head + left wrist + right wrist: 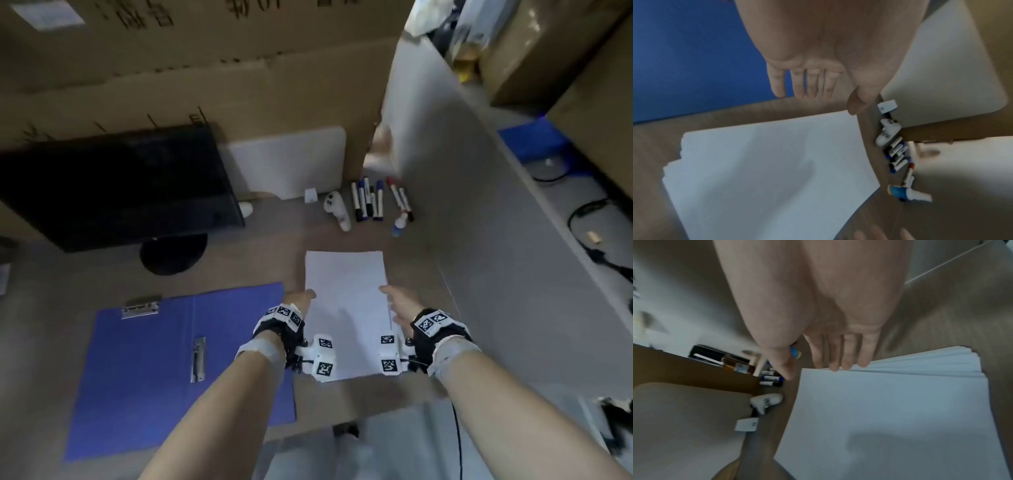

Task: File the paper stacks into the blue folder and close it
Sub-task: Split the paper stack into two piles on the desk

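A white paper stack [346,308] lies on the brown desk, its sheets fanned at one edge [920,363]. The blue folder [144,370] lies open and flat to its left, with a metal clip [140,307] at the top and a spring bar [198,359] in the middle. My left hand [301,296] hovers at the stack's left edge with straight fingers [809,84], holding nothing. My right hand [399,301] is at the stack's right edge; its straight fingers [840,352] reach the fanned sheets. The stack fills the lower left wrist view [766,170].
A black monitor [113,185] stands at the back left. Several markers [368,202], a white controller [337,210], a small white cube [310,195] and a blue-capped bottle [399,226] lie behind the stack. A grey partition [462,205] stands on the right. Cardboard boxes [205,68] stand behind.
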`<state>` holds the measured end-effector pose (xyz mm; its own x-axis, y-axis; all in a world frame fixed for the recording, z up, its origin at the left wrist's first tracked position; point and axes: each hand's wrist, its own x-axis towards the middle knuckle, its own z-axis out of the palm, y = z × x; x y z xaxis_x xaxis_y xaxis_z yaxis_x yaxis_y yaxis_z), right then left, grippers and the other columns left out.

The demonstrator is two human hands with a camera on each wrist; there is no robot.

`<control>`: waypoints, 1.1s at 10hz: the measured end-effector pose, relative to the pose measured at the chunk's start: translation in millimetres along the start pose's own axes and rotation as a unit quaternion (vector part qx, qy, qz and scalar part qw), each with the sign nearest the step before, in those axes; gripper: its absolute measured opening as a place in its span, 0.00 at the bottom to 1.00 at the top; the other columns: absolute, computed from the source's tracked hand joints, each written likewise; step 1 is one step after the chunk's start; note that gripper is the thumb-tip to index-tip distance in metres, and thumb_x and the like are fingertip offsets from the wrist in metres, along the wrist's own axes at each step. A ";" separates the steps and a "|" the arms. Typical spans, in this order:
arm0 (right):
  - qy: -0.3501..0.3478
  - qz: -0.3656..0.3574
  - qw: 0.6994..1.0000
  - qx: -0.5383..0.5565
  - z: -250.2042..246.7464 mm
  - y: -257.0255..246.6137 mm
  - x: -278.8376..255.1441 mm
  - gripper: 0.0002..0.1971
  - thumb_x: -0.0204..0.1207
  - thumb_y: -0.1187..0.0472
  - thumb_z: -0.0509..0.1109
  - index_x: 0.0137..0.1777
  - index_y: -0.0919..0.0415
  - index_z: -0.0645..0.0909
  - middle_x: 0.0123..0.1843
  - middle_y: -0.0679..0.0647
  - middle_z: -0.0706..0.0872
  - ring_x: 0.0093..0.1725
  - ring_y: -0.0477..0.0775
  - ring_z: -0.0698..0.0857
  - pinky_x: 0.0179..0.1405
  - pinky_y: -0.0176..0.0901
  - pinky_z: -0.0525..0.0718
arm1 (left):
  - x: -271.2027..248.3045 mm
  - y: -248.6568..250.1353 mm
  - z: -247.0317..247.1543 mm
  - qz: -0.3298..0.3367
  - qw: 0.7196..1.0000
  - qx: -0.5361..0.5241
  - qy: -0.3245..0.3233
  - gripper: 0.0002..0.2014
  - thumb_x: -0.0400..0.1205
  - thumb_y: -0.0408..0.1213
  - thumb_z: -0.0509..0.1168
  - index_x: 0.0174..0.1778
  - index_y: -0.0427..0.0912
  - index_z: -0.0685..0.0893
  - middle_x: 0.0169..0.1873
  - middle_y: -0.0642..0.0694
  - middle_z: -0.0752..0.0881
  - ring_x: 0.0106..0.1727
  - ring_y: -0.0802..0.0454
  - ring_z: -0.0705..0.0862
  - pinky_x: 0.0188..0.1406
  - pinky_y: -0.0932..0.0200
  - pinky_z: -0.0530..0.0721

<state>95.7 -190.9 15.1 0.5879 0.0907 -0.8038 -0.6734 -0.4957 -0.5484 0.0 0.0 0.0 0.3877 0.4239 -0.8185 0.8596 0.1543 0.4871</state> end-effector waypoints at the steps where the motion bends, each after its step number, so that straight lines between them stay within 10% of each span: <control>1: 0.028 0.023 0.998 -0.057 5.2 8.9 21.6 0.24 0.82 0.57 0.68 0.72 0.72 0.75 0.75 0.69 0.75 0.74 0.69 0.74 0.73 0.59 0.71 | 46.2 -14.0 14.3 -0.037 0.998 0.041 -0.019 0.16 0.80 0.45 0.64 0.29 0.50 0.66 0.31 0.53 0.69 0.30 0.59 0.67 0.49 0.58 0.73; 3: 0.008 0.073 0.987 -0.142 11.6 21.7 63.9 0.48 0.59 0.35 0.71 0.78 0.63 0.70 0.77 0.63 0.74 0.72 0.69 0.76 0.70 0.63 0.75 | 68.9 -20.8 27.2 -0.078 0.994 0.052 -0.059 0.18 0.82 0.43 0.61 0.28 0.44 0.67 0.29 0.48 0.68 0.30 0.51 0.69 0.45 0.57 0.70; 4: 0.018 0.074 0.976 -0.205 9.7 26.6 74.9 0.49 0.58 0.32 0.69 0.78 0.58 0.69 0.75 0.58 0.76 0.68 0.64 0.79 0.59 0.54 0.77 | 66.4 -17.1 31.5 -0.068 0.994 0.075 -0.043 0.13 0.82 0.45 0.61 0.35 0.41 0.73 0.36 0.45 0.75 0.47 0.48 0.73 0.47 0.57 0.70; 5: 0.011 0.080 0.976 -0.201 2.7 33.2 91.5 0.46 0.55 0.32 0.71 0.74 0.57 0.74 0.68 0.57 0.81 0.63 0.64 0.81 0.65 0.58 0.79 | 65.5 -18.2 36.2 -0.057 0.995 0.079 -0.016 0.19 0.80 0.48 0.63 0.60 0.38 0.81 0.51 0.40 0.79 0.55 0.46 0.79 0.59 0.51 0.77; 7: -0.015 0.072 0.975 -0.208 -12.0 11.7 77.5 0.26 0.68 0.38 0.70 0.60 0.54 0.80 0.54 0.56 0.84 0.50 0.60 0.83 0.50 0.49 0.79 | 49.0 -9.7 60.8 -0.081 0.996 0.010 0.043 0.34 0.76 0.48 0.69 0.74 0.32 0.72 0.71 0.33 0.78 0.72 0.36 0.78 0.73 0.46 0.76; 9: -0.024 0.054 0.975 -0.214 -31.1 15.4 87.6 0.27 0.66 0.39 0.71 0.50 0.65 0.83 0.34 0.55 0.79 0.33 0.57 0.79 0.35 0.43 0.75 | 33.4 -13.6 87.3 -0.072 0.994 -0.060 0.056 0.27 0.78 0.30 0.66 0.73 0.30 0.69 0.70 0.31 0.77 0.69 0.33 0.78 0.69 0.44 0.76; 10: -0.028 0.040 0.974 -0.220 -41.6 15.3 80.5 0.27 0.70 0.44 0.71 0.59 0.66 0.81 0.47 0.60 0.85 0.44 0.60 0.84 0.42 0.45 0.77 | 70.0 -48.6 97.9 -0.049 0.996 -0.061 0.029 0.17 0.69 0.33 0.64 0.55 0.41 0.79 0.60 0.30 0.85 0.55 0.35 0.85 0.63 0.39 0.84; 11: -0.048 0.030 0.978 -0.201 -48.3 11.7 76.3 0.15 0.75 0.65 0.69 0.58 0.70 0.73 0.42 0.61 0.80 0.38 0.58 0.79 0.34 0.41 0.71 | 40.4 -30.6 93.8 -0.011 0.995 -0.089 0.042 0.16 0.73 0.27 0.63 0.57 0.38 0.75 0.53 0.35 0.84 0.51 0.39 0.84 0.57 0.44 0.85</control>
<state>154.3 -231.4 -41.5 0.4950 0.1221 -0.8603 -0.4641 -0.7998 -0.3806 20.5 -71.4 -76.5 0.3328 0.4912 -0.8050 0.7920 0.3178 0.5213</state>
